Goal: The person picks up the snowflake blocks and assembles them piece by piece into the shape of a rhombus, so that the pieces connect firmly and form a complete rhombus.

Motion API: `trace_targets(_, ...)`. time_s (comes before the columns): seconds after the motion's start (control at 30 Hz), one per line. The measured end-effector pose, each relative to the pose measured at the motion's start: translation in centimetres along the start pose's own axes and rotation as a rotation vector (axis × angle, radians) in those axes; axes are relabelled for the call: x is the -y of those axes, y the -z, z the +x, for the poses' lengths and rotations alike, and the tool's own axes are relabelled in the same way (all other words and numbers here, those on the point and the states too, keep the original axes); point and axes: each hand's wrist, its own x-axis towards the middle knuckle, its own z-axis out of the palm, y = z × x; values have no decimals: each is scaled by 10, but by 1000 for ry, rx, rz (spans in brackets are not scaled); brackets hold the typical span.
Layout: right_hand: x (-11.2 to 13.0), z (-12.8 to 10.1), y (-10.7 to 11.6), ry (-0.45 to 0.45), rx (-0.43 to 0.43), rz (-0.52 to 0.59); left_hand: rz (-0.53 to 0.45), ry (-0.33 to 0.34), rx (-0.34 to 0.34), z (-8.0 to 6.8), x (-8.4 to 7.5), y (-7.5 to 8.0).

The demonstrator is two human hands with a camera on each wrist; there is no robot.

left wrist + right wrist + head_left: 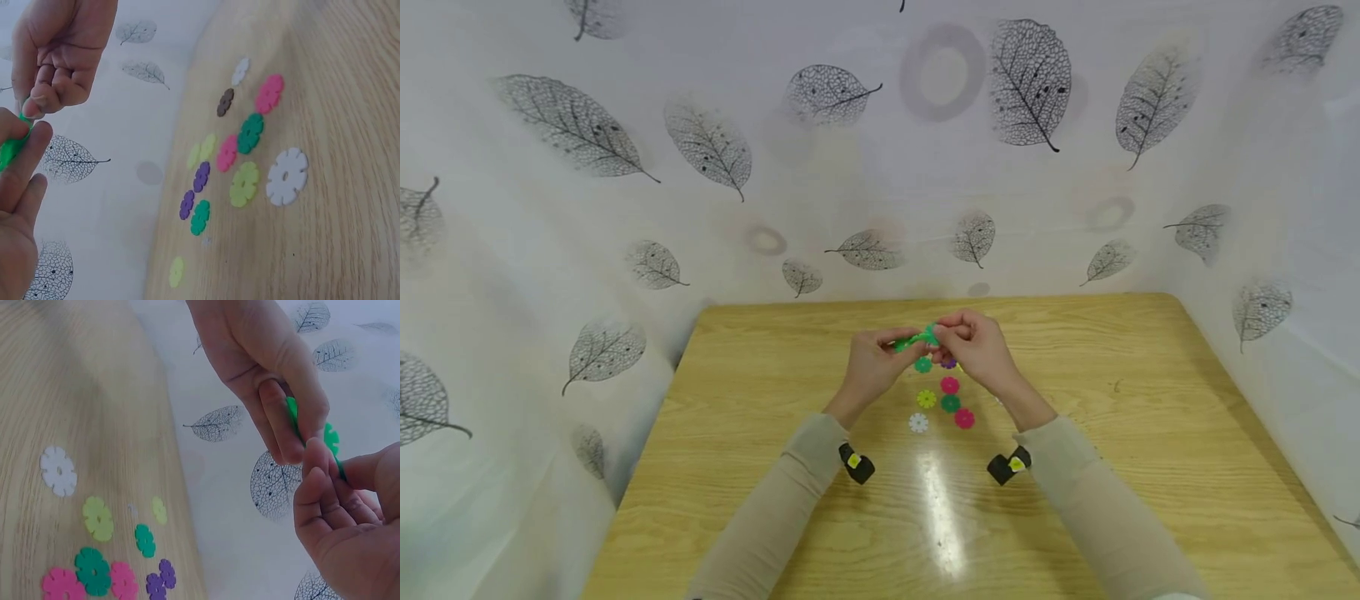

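Left hand point(872, 364) and right hand point(976, 346) pinching green discs point(917, 340) together above the table point(1150, 417), apparently to interlock slots, with loose discs point(942, 400) just near of them.

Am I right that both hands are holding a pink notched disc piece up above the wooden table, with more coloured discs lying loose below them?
Not quite: the piece pinched between the left hand and the right hand is green, not pink, as the right wrist view shows clearly. The rest holds: the coloured discs lie loose on the wooden table.
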Motion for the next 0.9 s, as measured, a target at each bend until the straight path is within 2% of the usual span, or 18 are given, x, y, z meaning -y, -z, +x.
trace_targets(0.13,-5,-1,4,-32,34,15,-38,43,52,1,5,0)
trace_targets(0.27,-10,-1,9,-52,51,-3,-14,63,92,0,8,2)
trace_targets(0.5,-11,-4,16,-68,50,-58,42,59,136,-6,-22,3)
trace_targets(0.7,-12,-3,12,-69,51,-1,21,64,183,-6,-25,2)
trace_targets(0.9,-11,-3,9,-72,69,17,-7,87,202,-6,-27,0)
